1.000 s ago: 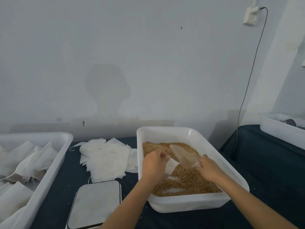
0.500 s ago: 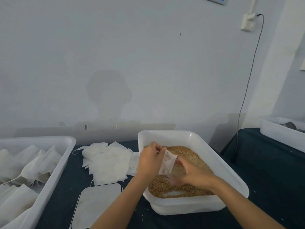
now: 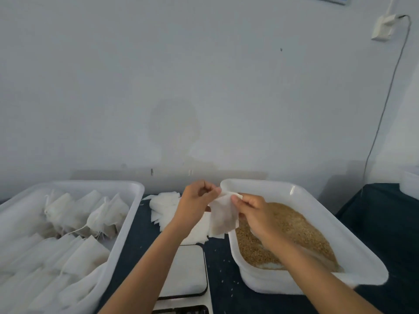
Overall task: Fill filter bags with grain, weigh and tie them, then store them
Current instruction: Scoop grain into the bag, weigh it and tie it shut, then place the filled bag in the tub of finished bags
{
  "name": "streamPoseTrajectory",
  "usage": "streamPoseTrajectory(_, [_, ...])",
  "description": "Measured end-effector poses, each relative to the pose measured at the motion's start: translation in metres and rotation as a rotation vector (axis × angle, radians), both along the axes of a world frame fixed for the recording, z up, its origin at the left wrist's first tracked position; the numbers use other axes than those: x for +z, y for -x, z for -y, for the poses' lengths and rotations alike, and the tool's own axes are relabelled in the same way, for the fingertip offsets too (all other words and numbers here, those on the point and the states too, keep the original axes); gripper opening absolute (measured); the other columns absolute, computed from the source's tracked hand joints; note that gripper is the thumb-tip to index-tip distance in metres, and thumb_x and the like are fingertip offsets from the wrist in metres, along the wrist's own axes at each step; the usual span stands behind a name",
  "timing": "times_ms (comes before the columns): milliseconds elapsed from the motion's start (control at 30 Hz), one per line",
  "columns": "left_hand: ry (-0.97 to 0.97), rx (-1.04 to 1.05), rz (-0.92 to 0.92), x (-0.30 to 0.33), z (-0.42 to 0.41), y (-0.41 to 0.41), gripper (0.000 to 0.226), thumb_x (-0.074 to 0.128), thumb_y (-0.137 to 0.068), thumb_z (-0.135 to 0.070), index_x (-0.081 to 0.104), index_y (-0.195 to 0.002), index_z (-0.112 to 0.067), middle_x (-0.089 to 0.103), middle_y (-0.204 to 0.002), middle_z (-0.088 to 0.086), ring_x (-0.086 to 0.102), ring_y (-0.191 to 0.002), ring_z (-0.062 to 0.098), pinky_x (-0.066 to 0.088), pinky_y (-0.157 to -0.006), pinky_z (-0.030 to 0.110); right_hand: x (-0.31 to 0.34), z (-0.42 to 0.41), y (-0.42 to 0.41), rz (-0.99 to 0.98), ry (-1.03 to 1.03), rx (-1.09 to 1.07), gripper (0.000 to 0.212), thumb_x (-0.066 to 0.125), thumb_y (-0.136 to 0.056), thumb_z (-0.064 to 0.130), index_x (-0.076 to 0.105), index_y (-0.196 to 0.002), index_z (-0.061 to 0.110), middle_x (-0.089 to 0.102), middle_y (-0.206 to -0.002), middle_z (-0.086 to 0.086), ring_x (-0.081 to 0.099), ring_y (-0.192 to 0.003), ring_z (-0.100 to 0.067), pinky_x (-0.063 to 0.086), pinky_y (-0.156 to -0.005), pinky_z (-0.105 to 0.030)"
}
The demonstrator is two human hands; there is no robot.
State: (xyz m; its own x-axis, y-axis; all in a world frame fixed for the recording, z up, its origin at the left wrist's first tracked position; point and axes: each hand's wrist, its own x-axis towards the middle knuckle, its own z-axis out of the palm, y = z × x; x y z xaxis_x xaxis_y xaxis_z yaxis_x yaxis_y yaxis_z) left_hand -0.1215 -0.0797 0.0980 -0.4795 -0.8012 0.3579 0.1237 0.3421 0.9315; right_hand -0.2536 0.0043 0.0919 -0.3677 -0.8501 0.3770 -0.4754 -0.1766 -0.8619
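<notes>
A white filter bag (image 3: 223,215) hangs between my two hands above the left edge of the grain tub (image 3: 317,196). My left hand (image 3: 195,203) pinches its top left corner. My right hand (image 3: 251,210) pinches the top right corner, over the brown grain (image 3: 294,232). A pile of flat empty filter bags (image 3: 165,207) lies on the dark table behind my left hand. A digital scale (image 3: 188,270) with a pale platform sits below my left forearm. A white tub (image 3: 127,223) at the left holds several filled, tied bags (image 3: 99,214).
A dark cloth (image 3: 374,225) covers the table. Another white tub's corner (image 3: 410,184) shows at the far right. A cable (image 3: 385,103) runs down the wall from a socket (image 3: 383,28). A few loose grains (image 3: 229,268) lie beside the scale.
The scoop held by my right hand a second ago is gone from it. Both hands have lifted the bag up and left, off the grain, and now hold its top corners.
</notes>
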Motion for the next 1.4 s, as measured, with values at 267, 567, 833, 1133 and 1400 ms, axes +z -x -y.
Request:
streamPoseTrajectory(267, [-0.07, 0.182, -0.088, -0.039, 0.01, -0.059, 0.017, 0.051, -0.096, -0.023, 0.058, -0.084, -0.013, 0.065, -0.08, 0.001, 0.061, -0.074, 0.01, 0.05, -0.065, 0.021, -0.023, 0.029, -0.056, 0.035, -0.07, 0.031, 0.016, 0.061, -0.09, 0.019, 0.071, -0.093, 0.007, 0.069, -0.089, -0.009, 0.065, -0.088, -0.024, 0.059, -0.074, -0.041])
streamPoseTrajectory(567, [-0.051, 0.345, 0.163, -0.098, 0.009, -0.093, 0.018, 0.067, -0.086, -0.016, 0.058, -0.077, -0.003, 0.063, -0.068, 0.01, 0.058, -0.064, 0.02, 0.052, -0.069, 0.044, -0.06, 0.048, -0.083, 0.096, -0.172, 0.009, 0.024, 0.06, -0.091, 0.017, 0.064, -0.083, -0.005, 0.061, -0.074, -0.016, 0.062, -0.071, -0.023, 0.059, -0.059, -0.036])
streamPoseTrajectory(833, [-0.038, 0.325, 0.246, -0.119, 0.008, -0.09, 0.012, 0.066, -0.087, -0.016, 0.06, -0.089, -0.006, 0.07, -0.082, 0.009, 0.066, -0.078, 0.023, 0.052, -0.072, 0.03, -0.086, 0.046, -0.076, -0.016, -0.152, -0.004, 0.018, 0.06, -0.091, 0.013, 0.066, -0.078, 0.002, 0.063, -0.071, -0.005, 0.061, -0.074, -0.024, 0.052, -0.072, -0.042])
streamPoseTrajectory(1133, [0.011, 0.42, 0.13, -0.121, 0.014, -0.096, 0.021, 0.065, -0.086, -0.009, 0.054, -0.103, -0.011, 0.061, -0.099, -0.005, 0.056, -0.097, 0.0, 0.045, -0.08, 0.01, -0.087, 0.046, -0.069, 0.053, -0.078, 0.03, 0.021, 0.051, -0.092, 0.001, 0.06, -0.101, 0.017, 0.068, -0.094, 0.005, 0.061, -0.093, -0.003, 0.048, -0.079, -0.014])
streamPoseTrajectory(1400, [0.046, 0.521, 0.146, -0.122, 0.021, -0.105, 0.018, 0.064, -0.086, -0.005, 0.056, -0.1, -0.011, 0.057, -0.099, -0.005, 0.055, -0.099, 0.013, 0.043, -0.091, 0.025, -0.092, 0.045, -0.059, 0.054, -0.066, -0.05, 0.027, 0.046, -0.089, -0.007, 0.059, -0.102, 0.013, 0.065, -0.099, 0.002, 0.056, -0.091, 0.005, 0.039, -0.071, 0.002])
